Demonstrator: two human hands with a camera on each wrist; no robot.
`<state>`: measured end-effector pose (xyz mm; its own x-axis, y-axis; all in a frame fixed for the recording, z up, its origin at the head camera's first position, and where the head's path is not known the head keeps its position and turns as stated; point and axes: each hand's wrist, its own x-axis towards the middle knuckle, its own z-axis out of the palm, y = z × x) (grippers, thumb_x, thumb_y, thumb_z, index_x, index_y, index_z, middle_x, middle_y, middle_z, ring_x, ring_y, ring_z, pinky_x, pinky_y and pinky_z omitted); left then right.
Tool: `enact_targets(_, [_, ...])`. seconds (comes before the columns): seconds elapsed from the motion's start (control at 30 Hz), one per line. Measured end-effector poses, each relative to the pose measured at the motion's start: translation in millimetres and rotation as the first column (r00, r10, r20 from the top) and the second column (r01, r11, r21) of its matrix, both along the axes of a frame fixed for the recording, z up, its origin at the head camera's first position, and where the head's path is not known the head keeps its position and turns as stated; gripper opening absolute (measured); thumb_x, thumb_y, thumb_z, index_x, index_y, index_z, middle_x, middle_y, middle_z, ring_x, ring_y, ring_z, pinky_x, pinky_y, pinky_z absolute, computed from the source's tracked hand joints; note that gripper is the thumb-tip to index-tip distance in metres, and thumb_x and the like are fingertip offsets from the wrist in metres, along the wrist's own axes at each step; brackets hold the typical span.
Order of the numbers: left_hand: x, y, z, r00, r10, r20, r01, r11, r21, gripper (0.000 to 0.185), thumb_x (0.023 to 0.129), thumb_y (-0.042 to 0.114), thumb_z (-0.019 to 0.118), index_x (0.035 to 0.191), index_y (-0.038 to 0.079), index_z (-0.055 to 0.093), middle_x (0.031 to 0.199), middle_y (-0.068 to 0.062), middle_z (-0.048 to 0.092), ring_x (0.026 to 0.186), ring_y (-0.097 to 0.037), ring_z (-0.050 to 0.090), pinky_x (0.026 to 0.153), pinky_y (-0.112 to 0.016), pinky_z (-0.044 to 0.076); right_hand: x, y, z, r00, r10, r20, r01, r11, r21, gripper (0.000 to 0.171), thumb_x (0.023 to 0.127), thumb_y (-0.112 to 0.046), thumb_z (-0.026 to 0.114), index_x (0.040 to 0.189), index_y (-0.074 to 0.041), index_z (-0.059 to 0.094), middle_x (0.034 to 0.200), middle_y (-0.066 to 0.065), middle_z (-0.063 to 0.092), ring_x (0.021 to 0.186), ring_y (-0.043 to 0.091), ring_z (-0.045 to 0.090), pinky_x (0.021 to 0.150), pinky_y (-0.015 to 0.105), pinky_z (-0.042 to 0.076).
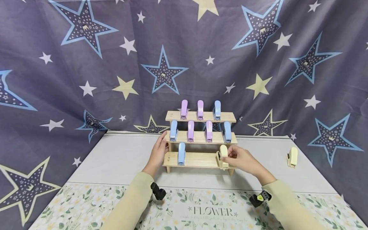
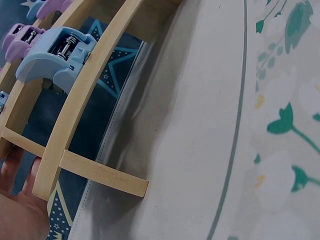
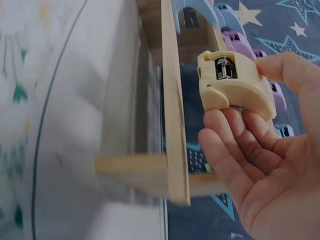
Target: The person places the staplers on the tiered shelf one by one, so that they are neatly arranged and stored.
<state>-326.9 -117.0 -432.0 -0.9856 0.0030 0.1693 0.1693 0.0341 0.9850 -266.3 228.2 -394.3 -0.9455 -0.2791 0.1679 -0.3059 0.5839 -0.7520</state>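
Observation:
My right hand (image 1: 242, 159) pinches a pale yellow stapler (image 1: 223, 156) between thumb and fingers, at the right end of the bottom shelf (image 1: 198, 159) of a three-step wooden stand. In the right wrist view, the thumb lies on the upper side of the yellow stapler (image 3: 240, 80) and the fingers sit under it. My left hand (image 1: 157, 151) rests against the stand's left side, its fingers partly hidden behind the wood. A blue stapler (image 1: 181, 154) stands on the bottom shelf's left part, and shows close up as a blue stapler (image 2: 57, 55) in the left wrist view.
The middle shelf (image 1: 198, 137) holds blue and purple staplers, several in a row. Two purple staplers and a blue stapler (image 1: 217, 110) stand on the top shelf. Another yellow stapler (image 1: 292, 157) stands on the table at the right. A star-patterned curtain (image 1: 178, 38) hangs behind.

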Motion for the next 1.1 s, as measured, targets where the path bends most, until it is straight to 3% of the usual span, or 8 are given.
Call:
enact_targets(0.23, [24.8, 3.4, 28.7, 1.0, -0.019, -0.004, 0.019, 1.0, -0.023, 0.047, 0.111, 0.012, 0.027, 0.157, 0.001, 0.027, 0.155, -0.03, 0.03, 0.136, -0.047, 0.04, 0.114, -0.051, 0.037, -6.8, -25.0, -6.5, 1.0, -0.004, 0.008, 0.004, 1.0, -0.002, 0.032, 0.088, -0.033, 0.077, 0.092, -0.009, 0.056, 0.08, 0.001, 0.058, 0.072, 0.017, 0.054, 0.064, 0.03, 0.047])
enact_targets(0.63, [27.1, 3.4, 30.4, 1.0, -0.011, 0.008, 0.011, 1.0, -0.018, 0.047, 0.111, 0.013, 0.028, 0.158, 0.003, 0.027, 0.156, -0.028, 0.031, 0.136, -0.045, 0.042, 0.114, -0.049, 0.037, -17.0, -60.6, -12.9, 0.998, -0.036, 0.052, 0.038, 0.999, -0.026, 0.036, 0.086, -0.041, 0.078, 0.092, -0.013, 0.056, 0.081, 0.001, 0.06, 0.069, 0.017, 0.053, 0.058, 0.029, 0.044])
enact_targets(0.8, [24.2, 3.1, 27.9, 1.0, -0.011, 0.002, 0.011, 1.0, -0.025, 0.047, 0.111, 0.012, 0.027, 0.157, 0.001, 0.027, 0.155, -0.029, 0.031, 0.135, -0.046, 0.042, 0.114, -0.049, 0.037, -20.4, -71.9, -15.4, 0.998, -0.045, 0.039, 0.045, 0.999, -0.019, 0.034, 0.086, -0.04, 0.078, 0.092, -0.014, 0.057, 0.083, 0.0, 0.061, 0.071, 0.018, 0.054, 0.06, 0.03, 0.046])
enact_targets(1.1, [0.4, 0.6, -1.5, 1.0, 0.001, -0.015, -0.001, 1.0, -0.006, 0.048, 0.112, 0.019, 0.027, 0.159, 0.009, 0.028, 0.158, -0.025, 0.03, 0.136, -0.044, 0.041, 0.115, -0.049, 0.037, -23.6, -83.2, -20.9, 0.998, -0.069, 0.002, 0.069, 0.997, -0.035, 0.032, 0.087, -0.036, 0.078, 0.092, -0.011, 0.059, 0.084, 0.0, 0.062, 0.072, 0.016, 0.054, 0.06, 0.029, 0.047])
